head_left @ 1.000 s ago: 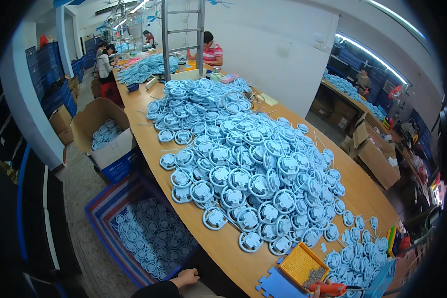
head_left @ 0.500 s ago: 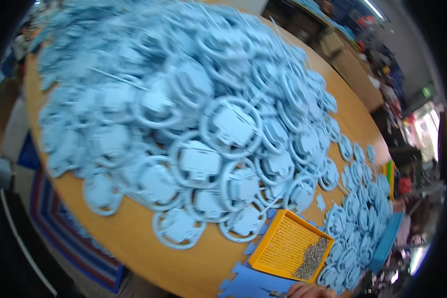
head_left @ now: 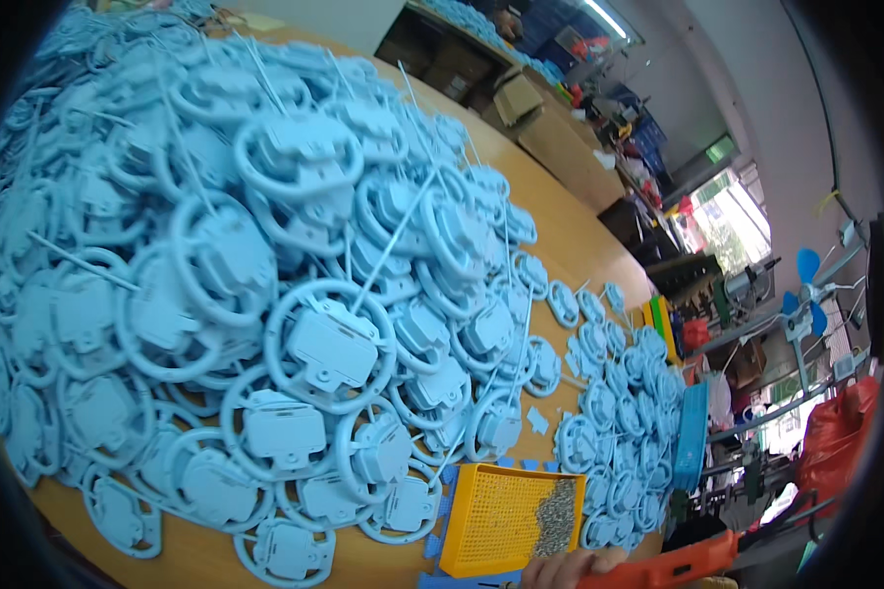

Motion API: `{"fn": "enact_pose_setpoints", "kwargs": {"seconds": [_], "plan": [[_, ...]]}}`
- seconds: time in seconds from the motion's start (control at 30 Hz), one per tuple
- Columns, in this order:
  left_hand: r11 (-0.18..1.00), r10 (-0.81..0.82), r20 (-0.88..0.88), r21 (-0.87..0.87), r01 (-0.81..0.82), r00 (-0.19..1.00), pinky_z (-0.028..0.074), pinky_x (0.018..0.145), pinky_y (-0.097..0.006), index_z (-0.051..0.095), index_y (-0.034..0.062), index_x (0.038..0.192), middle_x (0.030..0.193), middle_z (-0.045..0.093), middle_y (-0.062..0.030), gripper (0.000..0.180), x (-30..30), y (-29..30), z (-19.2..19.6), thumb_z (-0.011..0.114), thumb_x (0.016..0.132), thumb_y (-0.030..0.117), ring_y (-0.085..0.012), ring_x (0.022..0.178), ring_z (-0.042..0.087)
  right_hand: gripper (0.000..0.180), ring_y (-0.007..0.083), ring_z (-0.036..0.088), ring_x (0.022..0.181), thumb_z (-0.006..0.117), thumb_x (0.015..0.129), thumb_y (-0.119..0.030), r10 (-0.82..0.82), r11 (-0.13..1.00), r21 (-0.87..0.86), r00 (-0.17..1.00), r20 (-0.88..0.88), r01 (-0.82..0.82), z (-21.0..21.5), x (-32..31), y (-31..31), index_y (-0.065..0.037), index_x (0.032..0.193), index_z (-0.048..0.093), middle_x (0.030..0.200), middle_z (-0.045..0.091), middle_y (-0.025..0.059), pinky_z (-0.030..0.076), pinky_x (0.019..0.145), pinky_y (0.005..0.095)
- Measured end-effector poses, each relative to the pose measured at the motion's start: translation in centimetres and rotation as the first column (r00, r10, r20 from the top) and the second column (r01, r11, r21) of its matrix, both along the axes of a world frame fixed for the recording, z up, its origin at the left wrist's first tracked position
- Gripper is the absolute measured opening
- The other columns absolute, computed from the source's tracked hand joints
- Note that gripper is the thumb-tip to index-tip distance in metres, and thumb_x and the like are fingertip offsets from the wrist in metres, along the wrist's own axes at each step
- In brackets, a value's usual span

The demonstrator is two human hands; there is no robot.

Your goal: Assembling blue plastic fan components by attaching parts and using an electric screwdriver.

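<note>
At the lower edge, my right hand (head_left: 565, 569) has its fingers wrapped round an orange electric screwdriver (head_left: 673, 562). Its thin dark tip points left and is partly cut off by the frame. Just beyond the hand stands a yellow perforated tray (head_left: 491, 520) holding a heap of small grey metal screws (head_left: 557, 517). A large pile of light-blue plastic steering-wheel-shaped parts (head_left: 329, 344) covers the table to the left. My left hand is out of view.
A second group of light-blue parts (head_left: 619, 432) lies to the right, beside a blue bin (head_left: 692, 437). Blue foam matting (head_left: 442, 579) shows around the tray on the wooden table (head_left: 550, 231). Cardboard boxes (head_left: 570, 147), a blue-bladed fan (head_left: 805, 294) and red bags (head_left: 840, 437) stand beyond.
The view has swung to the right, so the pile and tray sit further left. The orange screwdriver body now shows beside my right hand; before, only fingers and a metal tip showed.
</note>
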State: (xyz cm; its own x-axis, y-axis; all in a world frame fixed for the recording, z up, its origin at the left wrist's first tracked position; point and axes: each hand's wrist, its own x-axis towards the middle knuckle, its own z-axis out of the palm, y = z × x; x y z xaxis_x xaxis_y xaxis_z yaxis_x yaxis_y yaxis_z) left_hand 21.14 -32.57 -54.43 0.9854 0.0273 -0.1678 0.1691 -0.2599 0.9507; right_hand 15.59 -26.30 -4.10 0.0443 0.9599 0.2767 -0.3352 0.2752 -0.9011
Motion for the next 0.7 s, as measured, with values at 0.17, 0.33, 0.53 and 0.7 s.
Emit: {"fn": "enact_pose_setpoints", "kwargs": {"seconds": [0.17,0.33,0.53,0.7], "plan": [[0.972,0.195,0.075,0.118,-0.202,0.978,0.043,0.094,-0.041,0.056,0.0043,0.121,0.125,0.056,-0.0167,0.044,-2.1,10.5,6.6,0.049,0.091,0.036,-0.031,0.117,0.052,0.062,0.0257,0.055,0.073,0.065,0.082,-0.05,0.011,0.998,-0.056,0.988,0.156,-0.002,3.2,0.3,-1.5,-0.01,0.126,0.047,0.085,0.059,0.0111,0.046,0.064,0.0432],[0.937,0.279,0.077,0.195,-0.289,0.957,0.042,0.095,-0.04,0.055,0.0046,0.122,0.126,0.055,-0.0164,0.044,-6.2,12.9,10.0,0.05,0.091,0.036,-0.0298,0.118,0.051,0.065,0.0256,0.056,0.072,0.066,0.079,-0.053,0.011,1.0,-0.002,0.992,0.128,-0.011,2.4,2.8,-5.6,-0.009,0.124,0.048,0.084,0.059,0.0115,0.047,0.063,0.0427],[0.963,0.185,-0.029,0.207,-0.175,0.982,0.042,0.097,-0.039,0.054,0.005,0.123,0.126,0.055,-0.016,0.044,-15.5,5.5,14.0,0.051,0.091,0.036,-0.0283,0.119,0.051,0.062,0.0243,0.058,0.098,0.067,0.087,-0.027,0.058,0.986,0.16,0.997,-0.044,-0.05,-2.5,5.0,-14.9,-0.004,0.136,0.037,0.111,0.057,0.0162,0.048,0.083,0.0415],[0.983,0.135,-0.11,0.143,-0.119,0.985,0.041,0.098,-0.039,0.053,0.0053,0.124,0.127,0.055,-0.0157,0.044,-20.8,-4.4,19.2,0.051,0.092,0.035,-0.0272,0.119,0.05,0.055,0.0244,0.056,0.102,0.067,0.086,-0.028,-0.092,0.993,-0.072,0.993,0.08,0.098,-1.4,5.0,-16.3,-0.004,0.129,0.043,0.115,0.055,0.0126,0.046,0.087,0.0417]]}}
